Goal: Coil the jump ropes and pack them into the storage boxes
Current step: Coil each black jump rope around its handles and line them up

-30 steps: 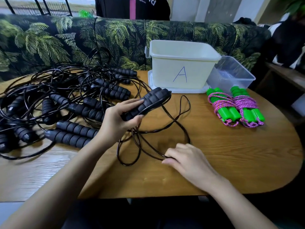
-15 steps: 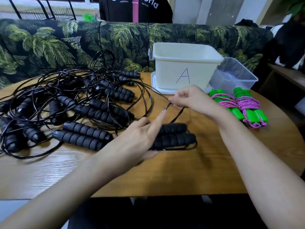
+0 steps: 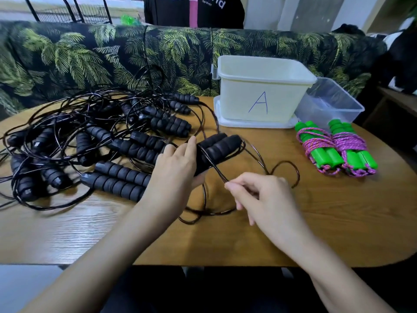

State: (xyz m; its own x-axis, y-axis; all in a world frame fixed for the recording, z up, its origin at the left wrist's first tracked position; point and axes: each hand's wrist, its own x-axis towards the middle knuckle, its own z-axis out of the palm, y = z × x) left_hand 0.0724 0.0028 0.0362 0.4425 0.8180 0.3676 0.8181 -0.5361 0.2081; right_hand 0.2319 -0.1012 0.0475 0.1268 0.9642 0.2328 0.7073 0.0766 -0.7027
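My left hand (image 3: 174, 175) grips a pair of black foam handles (image 3: 220, 146) held together above the wooden table (image 3: 316, 222). Their thin black cord (image 3: 216, 171) runs across the handles down to my right hand (image 3: 264, 197), which pinches it at the fingertips. More of that cord loops loosely on the table around both hands. A tangled pile of black jump ropes (image 3: 94, 141) lies at the left. A cream box marked A (image 3: 261, 96) stands at the back, with a clear plastic box (image 3: 329, 102) to its right. Two coiled green-handled ropes (image 3: 336, 146) with pink cord lie in front of the clear box.
A leaf-patterned sofa (image 3: 112, 57) runs behind the table. A person in a dark shirt (image 3: 194, 10) stands behind it. The cream box sits on a white lid. Dark furniture is at the right edge.
My right hand has come down from near the cream box to the table front, pulling the cord across the handles. My left hand has lifted and tilted the two handles.
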